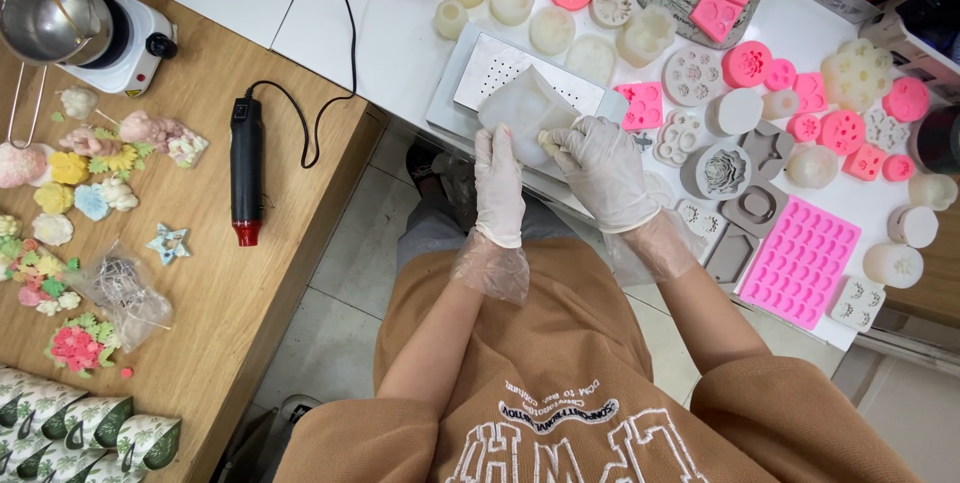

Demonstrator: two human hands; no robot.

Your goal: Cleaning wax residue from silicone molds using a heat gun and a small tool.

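Observation:
Both my hands wear thin white gloves and grip a translucent whitish silicone mould (524,105) in front of my chest. My left hand (497,183) holds its lower left edge. My right hand (600,168) pinches its lower right side, where a small pale wax piece (549,142) shows at my fingertips. The mould hovers over a perforated metal plate (495,68) on the white table (400,38).
Many pink, white and grey silicone moulds (800,258) cover the white table at right. On the wooden table (200,273) at left lie a black heat gun (245,168), coloured wax flowers (70,168), a pot on a small hotplate (110,28) and patterned paper cups (80,423).

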